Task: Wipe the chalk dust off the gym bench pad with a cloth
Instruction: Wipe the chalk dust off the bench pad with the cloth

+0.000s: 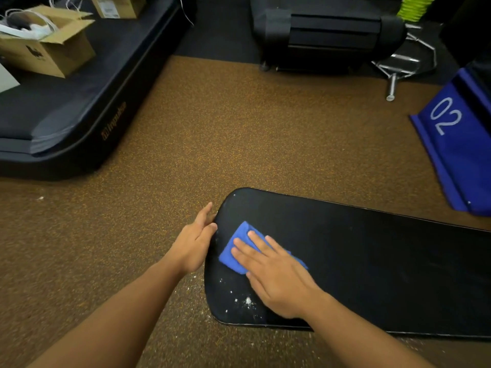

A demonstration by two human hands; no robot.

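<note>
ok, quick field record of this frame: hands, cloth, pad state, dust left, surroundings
left hand: left hand rests against the end edge of the bench pad, fingers straight
right hand: right hand presses flat on the blue cloth, fingers straight
cloth: folded, lying on the pad near its left end
pad: black, lying over the brown speckled floor
dust left: white chalk specks on the pad's near corner, beside the right hand; some specks on the floor next to it
surroundings: cardboard box far left, blue block marked 02 at right
</note>
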